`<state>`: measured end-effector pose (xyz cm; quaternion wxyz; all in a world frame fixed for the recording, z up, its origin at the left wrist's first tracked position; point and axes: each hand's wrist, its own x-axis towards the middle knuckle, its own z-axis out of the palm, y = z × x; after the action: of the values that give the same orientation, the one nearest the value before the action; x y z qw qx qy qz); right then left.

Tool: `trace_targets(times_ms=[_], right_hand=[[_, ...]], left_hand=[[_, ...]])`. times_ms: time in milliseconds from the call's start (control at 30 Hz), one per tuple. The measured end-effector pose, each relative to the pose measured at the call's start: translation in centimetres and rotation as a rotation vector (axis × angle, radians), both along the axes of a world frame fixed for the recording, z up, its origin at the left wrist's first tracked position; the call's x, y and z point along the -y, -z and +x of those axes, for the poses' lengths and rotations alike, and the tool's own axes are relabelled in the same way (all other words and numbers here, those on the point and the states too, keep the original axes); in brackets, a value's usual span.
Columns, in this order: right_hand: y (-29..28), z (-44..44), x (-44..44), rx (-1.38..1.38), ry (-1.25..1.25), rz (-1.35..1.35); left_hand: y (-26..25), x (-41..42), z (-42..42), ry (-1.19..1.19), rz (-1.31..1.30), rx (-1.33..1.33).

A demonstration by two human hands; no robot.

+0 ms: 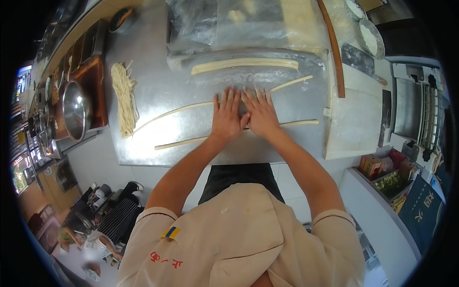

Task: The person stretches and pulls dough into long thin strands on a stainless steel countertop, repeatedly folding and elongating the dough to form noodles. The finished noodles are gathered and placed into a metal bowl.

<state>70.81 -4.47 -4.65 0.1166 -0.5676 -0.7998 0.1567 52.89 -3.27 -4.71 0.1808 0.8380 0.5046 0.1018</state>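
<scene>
My left hand [227, 114] and my right hand [260, 113] lie side by side, palms down, pressing a thin dough rope [179, 108] against a steel worktop [186, 125]. Neither hand grips it; the fingers are spread and the thumbs meet. The rope emerges on both sides, and its left end reaches the foot of a bundle of noodles [123, 100]. A shorter dough strip [301, 122] passes beneath my wrists, closer to me. Beyond my fingertips, thicker dough strips [244, 64] rest together. The stretch of rope under my palms is hidden.
Plastic sheeting [251, 25] covers the far side. A wooden rod [333, 50] and pale board [353, 122] are at right, near flour bowls [371, 37]. A steel bowl [76, 111] stands left. People [96, 244] are at lower left.
</scene>
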Motion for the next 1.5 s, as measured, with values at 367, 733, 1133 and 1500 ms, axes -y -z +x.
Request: trace_targets(times_ms=[367, 733, 1133, 1500], right_hand=[[-0.5, 1.4, -3.0, 0.092, 0.048, 0.014], [-3.1, 9.6, 4.7, 0.149, 0.256, -0.051], [2.4, 15.0, -5.5, 0.232, 0.513, 0.109], [0.3, 17.3, 0.1, 0.302, 0.376, 0.085]], left_hand=[[-0.4, -2.5, 1.4, -0.104, 0.048, -0.054], [-2.8, 6.7, -4.1, -0.065, -0.075, -0.07], [-0.4, -2.8, 0.8, -0.051, 0.008, -0.043], [-2.4, 1.7, -1.0, -0.025, -0.093, -0.048]])
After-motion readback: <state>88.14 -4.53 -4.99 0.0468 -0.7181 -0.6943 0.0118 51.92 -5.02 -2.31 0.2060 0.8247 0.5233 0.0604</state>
